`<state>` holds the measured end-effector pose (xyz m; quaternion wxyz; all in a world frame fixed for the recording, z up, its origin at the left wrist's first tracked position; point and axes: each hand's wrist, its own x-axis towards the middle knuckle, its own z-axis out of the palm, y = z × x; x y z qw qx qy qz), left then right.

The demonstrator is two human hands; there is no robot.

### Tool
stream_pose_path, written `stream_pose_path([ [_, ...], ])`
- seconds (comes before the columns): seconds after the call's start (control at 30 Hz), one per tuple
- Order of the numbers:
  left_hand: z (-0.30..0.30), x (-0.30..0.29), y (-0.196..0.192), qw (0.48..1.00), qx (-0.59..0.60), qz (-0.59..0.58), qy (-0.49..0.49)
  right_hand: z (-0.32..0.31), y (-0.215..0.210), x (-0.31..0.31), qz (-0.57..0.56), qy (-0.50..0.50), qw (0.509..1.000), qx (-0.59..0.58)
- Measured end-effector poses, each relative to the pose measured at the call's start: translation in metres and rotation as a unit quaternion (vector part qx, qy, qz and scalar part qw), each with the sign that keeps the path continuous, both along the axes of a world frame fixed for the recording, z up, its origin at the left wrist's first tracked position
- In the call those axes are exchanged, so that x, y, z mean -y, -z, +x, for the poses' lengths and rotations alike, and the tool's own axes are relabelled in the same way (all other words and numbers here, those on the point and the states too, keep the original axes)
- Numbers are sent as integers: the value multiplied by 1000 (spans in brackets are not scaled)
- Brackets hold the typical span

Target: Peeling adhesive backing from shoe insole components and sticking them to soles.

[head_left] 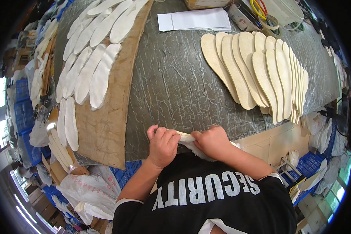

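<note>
Close to my body, at the table's near edge, my left hand and my right hand pinch an insole between them. A pale beige strip shows along its top, and white fluffy material hangs below, partly hidden by my right hand. Both hands are closed, fingers curled around its edge. Beyond my right hand, a fanned pile of beige insole boards overlaps on the table. To the left, rows of white fluffy insoles lie on a brown cardboard sheet.
The table has a dark, wrinkled cover. At its far side are white paper sheets, a container of tools, a tape roll and a clear tub. White bags and blue crates stand beside the table.
</note>
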<state>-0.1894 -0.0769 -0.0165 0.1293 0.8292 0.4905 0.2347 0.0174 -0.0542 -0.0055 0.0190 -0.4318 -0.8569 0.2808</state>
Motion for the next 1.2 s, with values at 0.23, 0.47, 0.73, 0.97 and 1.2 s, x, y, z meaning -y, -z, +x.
stream_pose_path([
  [0.23,1,4,10,995,92,-18,-20,-2,-2,-3,-42,-28,999,19],
  [0.47,6,-3,4,990,128,-45,-44,9,7,-11,-65,-35,997,-25],
  [0.73,3,2,7,970,215,-114,-20,2,-2,-10,30,-15,990,-134],
  [0.97,5,8,1,904,381,-168,-98,-6,7,-2,74,14,984,-161],
  [1.2,-13,11,4,899,360,-244,-54,-7,7,2,112,21,979,-169],
])
